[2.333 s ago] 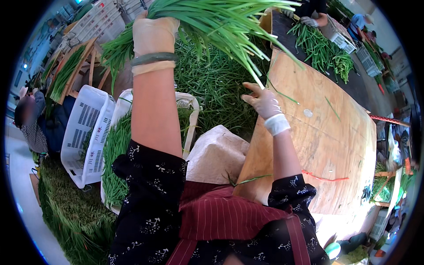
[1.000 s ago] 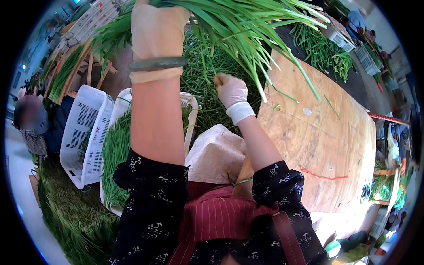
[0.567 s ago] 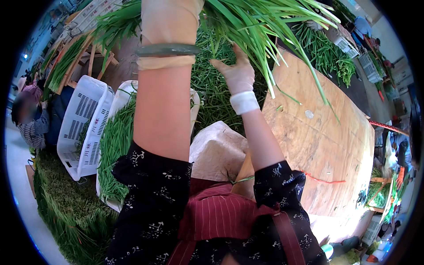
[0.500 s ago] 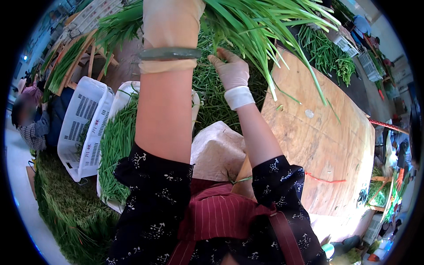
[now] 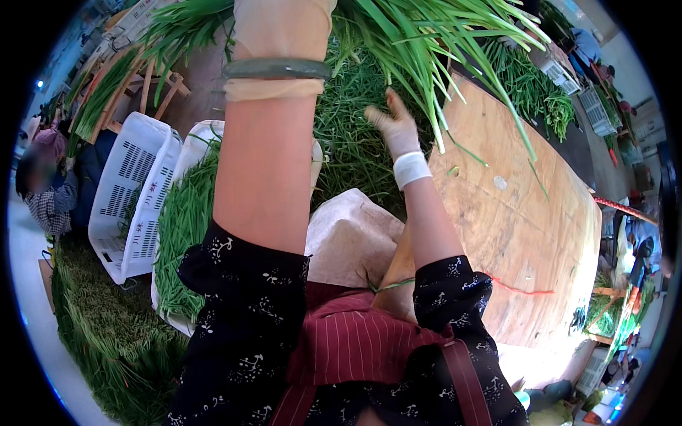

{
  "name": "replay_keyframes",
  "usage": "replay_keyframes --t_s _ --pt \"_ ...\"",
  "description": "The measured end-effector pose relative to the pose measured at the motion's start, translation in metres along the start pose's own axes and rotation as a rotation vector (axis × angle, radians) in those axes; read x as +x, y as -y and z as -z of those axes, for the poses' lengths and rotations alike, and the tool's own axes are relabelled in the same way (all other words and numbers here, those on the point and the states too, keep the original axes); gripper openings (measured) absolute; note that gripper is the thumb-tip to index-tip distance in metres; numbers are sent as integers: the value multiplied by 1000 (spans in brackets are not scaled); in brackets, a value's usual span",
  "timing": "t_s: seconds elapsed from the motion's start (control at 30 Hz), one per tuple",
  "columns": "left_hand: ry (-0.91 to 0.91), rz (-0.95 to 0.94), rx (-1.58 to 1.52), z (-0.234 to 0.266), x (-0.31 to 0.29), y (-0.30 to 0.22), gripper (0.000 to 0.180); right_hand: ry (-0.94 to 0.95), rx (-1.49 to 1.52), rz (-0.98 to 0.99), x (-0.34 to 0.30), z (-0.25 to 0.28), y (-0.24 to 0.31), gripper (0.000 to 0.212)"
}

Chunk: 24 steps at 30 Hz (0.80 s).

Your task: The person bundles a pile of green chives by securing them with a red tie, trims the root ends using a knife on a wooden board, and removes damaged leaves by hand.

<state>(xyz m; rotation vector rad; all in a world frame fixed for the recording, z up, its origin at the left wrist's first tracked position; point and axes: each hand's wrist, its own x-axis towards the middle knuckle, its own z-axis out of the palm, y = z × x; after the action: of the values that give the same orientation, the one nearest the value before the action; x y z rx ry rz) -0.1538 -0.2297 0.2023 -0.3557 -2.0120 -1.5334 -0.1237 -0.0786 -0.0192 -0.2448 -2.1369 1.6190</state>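
Note:
At the top of the head view, my gloved left hand (image 5: 283,32) is raised, with a dark green bangle round its wrist. It grips a bunch of garlic chives (image 5: 398,42), whose green leaves spread left and whose pale stem ends fan out right. The fingers lie partly beyond the upper edge. Below the stems, my gloved right hand (image 5: 399,131) has its thumb and fingers apart, slightly blurred, holding nothing. Under both hands lies a heap of loose green leaves (image 5: 359,99).
A wooden board (image 5: 526,220) slopes away on the right. To the left stand a white crate (image 5: 131,199) and a white tub full of cut chives (image 5: 183,241). More greens (image 5: 121,341) lie at lower left. A person (image 5: 46,192) sits at far left. A pale sack (image 5: 355,234) lies before me.
My right hand has moved right and a little down, away from the left wrist, and its fingers have spread. The left hand keeps the chives at nearly the same place.

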Motion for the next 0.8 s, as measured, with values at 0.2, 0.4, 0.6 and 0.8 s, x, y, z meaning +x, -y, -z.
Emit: replay_keyframes --t_s 0.2,0.4,0.6,0.8 --pt "74 -60 -73 1 -3 8 45 84 950 -268 27 3 16 33" --pt "38 28 -34 -1 -2 9 46 143 1265 -419 13 6 14 12" --pt "2 -67 96 2 -8 20 46 -91 1609 -461 1 -3 19 15" --pt "63 -89 -26 0 -3 37 49 -6 1166 -470 -11 8 21 12"
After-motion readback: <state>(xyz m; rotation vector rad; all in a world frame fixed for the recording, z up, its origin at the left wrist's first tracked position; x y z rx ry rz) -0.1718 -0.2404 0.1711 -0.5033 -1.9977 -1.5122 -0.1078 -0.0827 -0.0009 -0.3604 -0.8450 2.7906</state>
